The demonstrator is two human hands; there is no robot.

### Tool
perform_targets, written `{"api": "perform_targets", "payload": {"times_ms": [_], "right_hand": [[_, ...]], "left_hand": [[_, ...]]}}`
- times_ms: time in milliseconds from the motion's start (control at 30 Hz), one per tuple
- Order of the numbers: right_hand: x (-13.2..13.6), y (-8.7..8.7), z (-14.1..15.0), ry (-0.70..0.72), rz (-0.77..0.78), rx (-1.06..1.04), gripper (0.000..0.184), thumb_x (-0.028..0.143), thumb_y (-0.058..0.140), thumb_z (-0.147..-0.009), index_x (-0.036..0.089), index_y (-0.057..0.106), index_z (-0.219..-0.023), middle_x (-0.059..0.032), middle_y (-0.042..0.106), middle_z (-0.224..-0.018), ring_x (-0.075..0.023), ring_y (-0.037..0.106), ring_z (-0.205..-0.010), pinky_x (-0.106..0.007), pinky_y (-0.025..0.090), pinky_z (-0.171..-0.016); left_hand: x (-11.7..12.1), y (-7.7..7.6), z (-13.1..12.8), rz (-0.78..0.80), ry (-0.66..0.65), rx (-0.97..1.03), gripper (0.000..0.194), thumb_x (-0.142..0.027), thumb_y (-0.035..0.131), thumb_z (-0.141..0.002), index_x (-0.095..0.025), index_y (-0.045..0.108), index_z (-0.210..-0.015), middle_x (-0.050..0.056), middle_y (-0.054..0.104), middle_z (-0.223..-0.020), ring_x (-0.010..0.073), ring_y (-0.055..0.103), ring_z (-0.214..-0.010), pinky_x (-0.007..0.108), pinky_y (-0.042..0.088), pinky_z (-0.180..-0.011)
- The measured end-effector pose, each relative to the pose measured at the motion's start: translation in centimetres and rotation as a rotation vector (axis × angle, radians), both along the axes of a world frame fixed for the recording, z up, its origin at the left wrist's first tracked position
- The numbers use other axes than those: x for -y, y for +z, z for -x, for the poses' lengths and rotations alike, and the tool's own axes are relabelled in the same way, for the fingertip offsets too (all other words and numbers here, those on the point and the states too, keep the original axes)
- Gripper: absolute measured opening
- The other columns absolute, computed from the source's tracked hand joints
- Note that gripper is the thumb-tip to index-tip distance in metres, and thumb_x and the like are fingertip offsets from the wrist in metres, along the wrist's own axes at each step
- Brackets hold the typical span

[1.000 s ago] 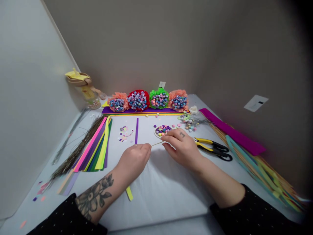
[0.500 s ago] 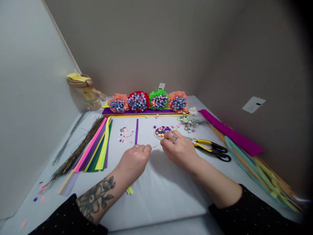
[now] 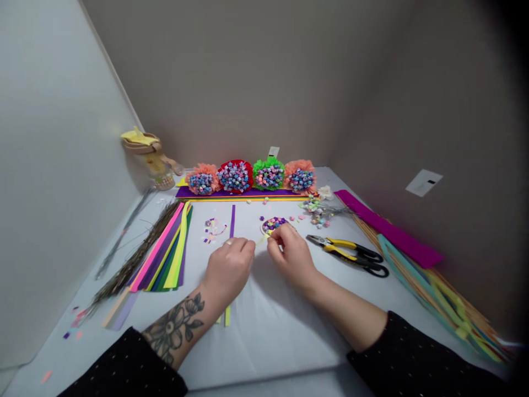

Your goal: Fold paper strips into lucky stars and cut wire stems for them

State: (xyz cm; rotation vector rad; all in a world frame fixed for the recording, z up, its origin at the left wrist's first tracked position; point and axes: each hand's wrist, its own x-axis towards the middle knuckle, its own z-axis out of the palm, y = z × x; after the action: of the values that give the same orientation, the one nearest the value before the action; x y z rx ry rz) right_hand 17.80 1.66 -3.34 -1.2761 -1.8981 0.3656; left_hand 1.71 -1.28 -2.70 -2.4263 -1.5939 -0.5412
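My left hand [image 3: 230, 268] is closed in a pinch over the middle of the table. Facing it, my right hand [image 3: 292, 258] is pinched too. A short stretch of pale yellow paper strip [image 3: 262, 239] spans the gap between my fingertips; the rest is covered by my fingers. Yellow-green strip ends [image 3: 227, 316] show below my left wrist, and I cannot tell whether they belong to the same strip. Just beyond my right hand sits a small dish of folded paper stars [image 3: 274, 224]. A purple strip [image 3: 232, 219] lies beyond my left hand.
Yellow-and-black pliers [image 3: 349, 253] lie right of my right hand. Coloured paper strips [image 3: 165, 253] and a bundle of brown stems [image 3: 132, 253] fan out at left. Several star-filled paper flowers [image 3: 235, 176] line the back. A magenta sheet [image 3: 388, 229] and thin sticks lie at right.
My right hand has shifted slightly left and turned, uncovering the pliers' jaws. The strip between my fingers now shows its yellow face. The view has shifted slightly.
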Motion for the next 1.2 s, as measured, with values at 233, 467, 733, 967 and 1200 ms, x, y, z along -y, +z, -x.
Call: {"api": "perform_targets", "payload": {"times_ms": [233, 467, 733, 967, 1200], "right_hand": [[1.0, 0.7, 0.9, 0.055, 0.245, -0.398, 0.011, 0.023, 0.049, -0.079, 0.021, 0.045, -0.069, 0.0030, 0.046, -0.063, -0.0123, 0.044, -0.058, -0.024, 0.036, -0.055], [0.7, 0.1, 1.3, 0.079, 0.573, -0.585, 0.014, 0.029, 0.056, -0.072, 0.018, 0.052, -0.064, 0.0044, 0.046, -0.056, -0.0107, 0.041, -0.053, -0.023, 0.034, -0.050], [0.3, -0.1, 1.0, 0.054, 0.545, -0.560, 0.010, 0.024, 0.054, -0.069, 0.017, 0.054, -0.062, 0.0024, 0.053, -0.056, -0.0103, 0.043, -0.053, -0.022, 0.035, -0.051], [0.2, -0.1, 1.1, 0.047, 0.559, -0.481, 0.011, 0.022, 0.055, -0.068, 0.016, 0.058, -0.059, 0.0020, 0.053, -0.054, -0.0105, 0.044, -0.052, -0.022, 0.036, -0.050], [0.5, 0.0, 0.6, 0.053, 0.163, -0.206, 0.018, 0.020, 0.057, -0.071, 0.017, 0.064, -0.088, -0.0060, 0.064, -0.085, -0.0187, 0.056, -0.082, -0.029, 0.043, -0.073]], "left_hand": [[-0.6, 0.4, -1.0, 0.335, 0.054, 0.659, 0.015, -0.018, 0.050, -0.081, -0.019, 0.064, -0.077, 0.002, 0.067, -0.075, 0.0152, 0.059, -0.070, 0.025, 0.043, -0.067], [-0.9, -0.1, -1.9, 0.614, 0.246, 1.343, 0.016, -0.031, 0.064, -0.070, -0.015, 0.066, -0.071, -0.001, 0.060, -0.056, 0.0104, 0.051, -0.047, 0.020, 0.037, -0.044], [-0.8, -0.4, -2.2, 0.751, 0.194, 1.653, 0.016, -0.028, 0.072, -0.062, -0.012, 0.070, -0.066, 0.003, 0.066, -0.063, 0.0106, 0.055, -0.058, 0.021, 0.042, -0.055], [-0.8, -0.9, -2.4, 0.758, 0.207, 1.722, 0.014, -0.024, 0.072, -0.062, -0.012, 0.065, -0.060, 0.000, 0.060, -0.059, 0.0088, 0.052, -0.058, 0.021, 0.041, -0.058], [-1.1, -0.9, -2.0, 0.756, 0.196, 1.808, 0.016, -0.026, 0.072, -0.065, -0.013, 0.066, -0.072, 0.000, 0.061, -0.067, 0.0085, 0.055, -0.062, 0.020, 0.044, -0.062]]}}
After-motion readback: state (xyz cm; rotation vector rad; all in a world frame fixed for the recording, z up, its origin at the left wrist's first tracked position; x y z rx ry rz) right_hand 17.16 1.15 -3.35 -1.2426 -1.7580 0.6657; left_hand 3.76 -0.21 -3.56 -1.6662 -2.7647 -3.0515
